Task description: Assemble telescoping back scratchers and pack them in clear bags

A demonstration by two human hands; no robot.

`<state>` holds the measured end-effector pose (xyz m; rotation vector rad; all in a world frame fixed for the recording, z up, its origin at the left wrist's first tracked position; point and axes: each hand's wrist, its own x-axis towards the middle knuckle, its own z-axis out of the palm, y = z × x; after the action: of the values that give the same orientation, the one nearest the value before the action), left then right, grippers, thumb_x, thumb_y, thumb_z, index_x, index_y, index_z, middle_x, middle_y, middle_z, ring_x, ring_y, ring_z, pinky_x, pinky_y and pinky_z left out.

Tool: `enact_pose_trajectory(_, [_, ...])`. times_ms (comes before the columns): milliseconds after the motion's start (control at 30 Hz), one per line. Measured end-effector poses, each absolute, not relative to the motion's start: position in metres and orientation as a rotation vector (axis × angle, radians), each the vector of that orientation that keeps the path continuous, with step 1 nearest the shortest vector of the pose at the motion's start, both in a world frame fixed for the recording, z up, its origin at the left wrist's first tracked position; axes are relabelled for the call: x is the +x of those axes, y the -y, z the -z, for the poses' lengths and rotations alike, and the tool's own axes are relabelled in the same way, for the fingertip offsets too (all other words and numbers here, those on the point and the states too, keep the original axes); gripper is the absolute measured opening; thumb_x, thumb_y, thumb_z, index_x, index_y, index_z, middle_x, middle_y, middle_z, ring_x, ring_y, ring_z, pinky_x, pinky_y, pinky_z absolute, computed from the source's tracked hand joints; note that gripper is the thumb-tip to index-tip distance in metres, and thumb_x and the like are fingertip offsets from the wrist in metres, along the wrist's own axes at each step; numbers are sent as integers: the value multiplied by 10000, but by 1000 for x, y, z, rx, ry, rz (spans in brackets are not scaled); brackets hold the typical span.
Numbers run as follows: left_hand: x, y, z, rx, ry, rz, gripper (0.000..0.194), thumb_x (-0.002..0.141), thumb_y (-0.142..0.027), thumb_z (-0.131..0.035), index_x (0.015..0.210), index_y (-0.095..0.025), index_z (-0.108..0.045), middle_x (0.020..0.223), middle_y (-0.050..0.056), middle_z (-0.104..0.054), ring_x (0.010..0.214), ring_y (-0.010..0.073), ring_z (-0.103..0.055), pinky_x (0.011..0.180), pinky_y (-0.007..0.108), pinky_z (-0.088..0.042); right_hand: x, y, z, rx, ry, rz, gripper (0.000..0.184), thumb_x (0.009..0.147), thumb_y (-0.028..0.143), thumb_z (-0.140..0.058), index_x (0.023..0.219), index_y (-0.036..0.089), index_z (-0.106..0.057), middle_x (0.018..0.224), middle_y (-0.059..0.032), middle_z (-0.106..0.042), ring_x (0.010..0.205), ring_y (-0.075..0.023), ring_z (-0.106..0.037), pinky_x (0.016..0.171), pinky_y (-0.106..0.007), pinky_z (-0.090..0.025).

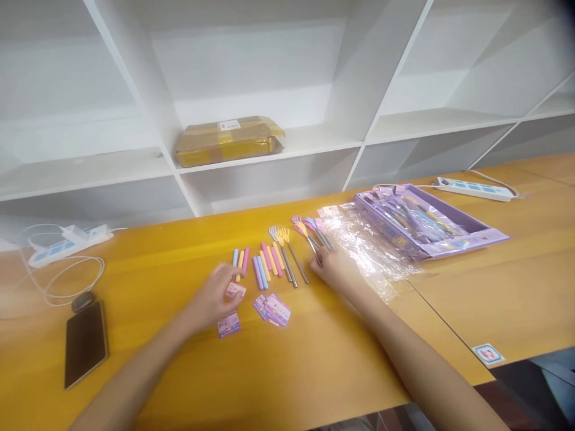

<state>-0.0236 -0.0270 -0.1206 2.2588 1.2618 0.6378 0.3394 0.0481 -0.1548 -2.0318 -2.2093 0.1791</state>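
Note:
My left hand is curled around a small printed pink-purple card, which shows between its thumb and forefinger. Below it lies another card, with a small overlapping group of cards to the right. Beyond the fingers are short blue, yellow and pink tubes; more coloured tubes lie in a row beside them. My right hand closes on the metal rod of a back scratcher with an orange hand-shaped head. Other back scratchers lie close by, their heads pointing away.
Clear plastic bags lie right of my right hand, against an open purple box of wrapped items. A phone, a dark mouse-like object and a power strip are left. Another power strip and a taped parcel are behind.

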Motion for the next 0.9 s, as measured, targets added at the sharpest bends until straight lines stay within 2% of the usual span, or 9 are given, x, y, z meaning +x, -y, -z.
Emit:
enact_pose_trajectory(33, [-31, 13, 115, 2302, -1309, -589, 544, 956, -331, -670, 1474, -254, -523, 1471, 131, -583, 1406, 329, -498, 1180, 515, -417, 338, -47, 153, -2014, 2200, -180, 278, 1010, 349, -488, 1002, 164, -695, 861, -124, -733, 755, -255, -681, 681, -346, -427])
enact_pose_trajectory(100, [-43, -14, 109, 2266, -1373, -435, 886, 900, -450, -769, 1644, -301, -312, 1664, 144, -394, 1576, 385, -287, 1265, 581, -312, 337, -44, 150, -1972, 2189, -185, 269, 1013, 353, -480, 980, 185, -688, 868, -110, -735, 743, -246, -670, 669, -343, -412])
enact_pose_trajectory(200, [-54, -45, 113, 2172, -1327, -257, 1199, 795, -534, -866, 1704, -330, -112, 1736, 156, -265, 1621, 405, -206, 1286, 585, -284, 335, -40, 148, -1917, 2184, -215, 255, 1015, 360, -492, 934, 203, -675, 861, -93, -734, 726, -234, -656, 666, -338, -404])
enact_pose_trajectory(267, [-56, -57, 119, 2155, -1304, -191, 1321, 715, -560, -918, 1710, -322, -81, 1744, 168, -242, 1620, 419, -206, 1281, 581, -296, 334, -37, 146, -1896, 2180, -245, 245, 1014, 352, -505, 898, 204, -663, 856, -85, -734, 716, -224, -653, 656, -330, -392])
enact_pose_trajectory(333, [-55, -64, 125, 2150, -1290, -156, 1342, 686, -549, -934, 1710, -317, -97, 1735, 168, -268, 1611, 423, -225, 1267, 577, -321, 333, -36, 144, -1886, 2170, -268, 237, 1013, 340, -513, 881, 201, -651, 859, -81, -736, 711, -216, -650, 638, -321, -371])
enact_pose_trajectory(567, [-53, -67, 138, 2200, -1287, -199, 1229, 737, -468, -896, 1703, -298, -155, 1669, 149, -392, 1566, 405, -307, 1249, 554, -360, 333, -35, 138, -1885, 2143, -329, 224, 1012, 334, -531, 867, 202, -639, 852, -68, -732, 701, -195, -627, 608, -308, -306])
enact_pose_trajectory(667, [-51, -67, 140, 2248, -1271, -236, 1158, 779, -440, -855, 1699, -289, -167, 1644, 145, -424, 1560, 392, -318, 1263, 554, -338, 333, -35, 138, -1883, 2139, -344, 233, 1011, 345, -532, 855, 206, -635, 827, -58, -724, 684, -190, -610, 603, -309, -288])
enact_pose_trajectory(900, [-46, -67, 151, 2287, -1313, -267, 1324, 629, -506, -949, 1690, -265, -196, 1659, 180, -359, 1560, 455, -281, 1279, 628, -267, 334, -35, 138, -1878, 2130, -350, 238, 1018, 347, -520, 868, 207, -640, 824, -47, -720, 674, -179, -599, 608, -305, -276])
